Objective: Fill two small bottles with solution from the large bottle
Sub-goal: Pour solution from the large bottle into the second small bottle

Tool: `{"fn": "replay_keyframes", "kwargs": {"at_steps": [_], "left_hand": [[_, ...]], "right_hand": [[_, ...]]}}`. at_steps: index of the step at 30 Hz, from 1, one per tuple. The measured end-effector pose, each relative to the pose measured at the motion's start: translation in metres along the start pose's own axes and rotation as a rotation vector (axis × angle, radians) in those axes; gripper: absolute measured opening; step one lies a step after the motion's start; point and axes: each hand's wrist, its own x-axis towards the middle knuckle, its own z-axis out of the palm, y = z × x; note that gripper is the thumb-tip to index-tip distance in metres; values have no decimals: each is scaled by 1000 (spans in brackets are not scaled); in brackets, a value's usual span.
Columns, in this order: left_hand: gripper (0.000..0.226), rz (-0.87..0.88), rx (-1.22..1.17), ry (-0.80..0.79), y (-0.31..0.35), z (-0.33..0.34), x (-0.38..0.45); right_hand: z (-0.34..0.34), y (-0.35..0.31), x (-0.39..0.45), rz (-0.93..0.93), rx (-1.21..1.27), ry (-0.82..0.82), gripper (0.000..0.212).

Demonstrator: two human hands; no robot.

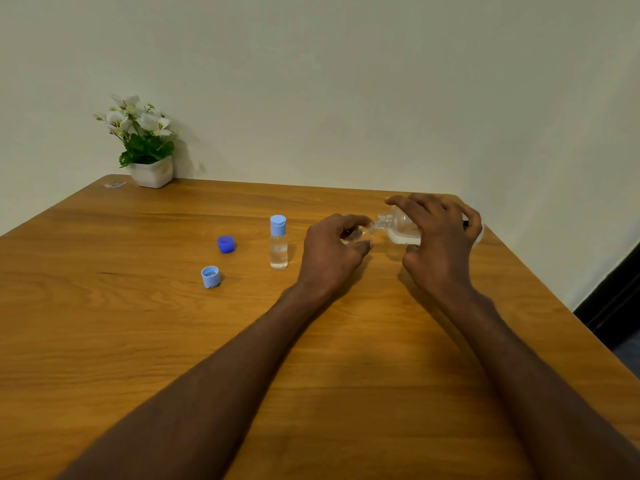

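My right hand point(443, 237) grips the large clear bottle point(401, 228), tipped on its side with its open neck pointing left. My left hand point(332, 251) holds a small clear bottle point(360, 234), mostly hidden by the fingers, its mouth meeting the large bottle's neck. A second small bottle point(278, 242) stands upright to the left, closed with a light blue flip cap and holding clear liquid. On the table lie a dark blue cap point(226, 244) and a light blue cap point(210, 277), open side up.
The wooden table point(138, 341) ends close behind the hands and at the right, where the floor drops away. A white pot of white flowers point(149, 147) stands at the far left corner beside a small clear scrap point(114, 184).
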Motion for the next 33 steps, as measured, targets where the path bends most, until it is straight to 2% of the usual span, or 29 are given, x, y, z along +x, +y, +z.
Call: {"fn": "replay_keyframes", "kwargs": {"at_steps": [33], "left_hand": [[41,1,3,3,1,0,1]], "right_hand": [[-1,-1,0,-15,5,5,92]]}}
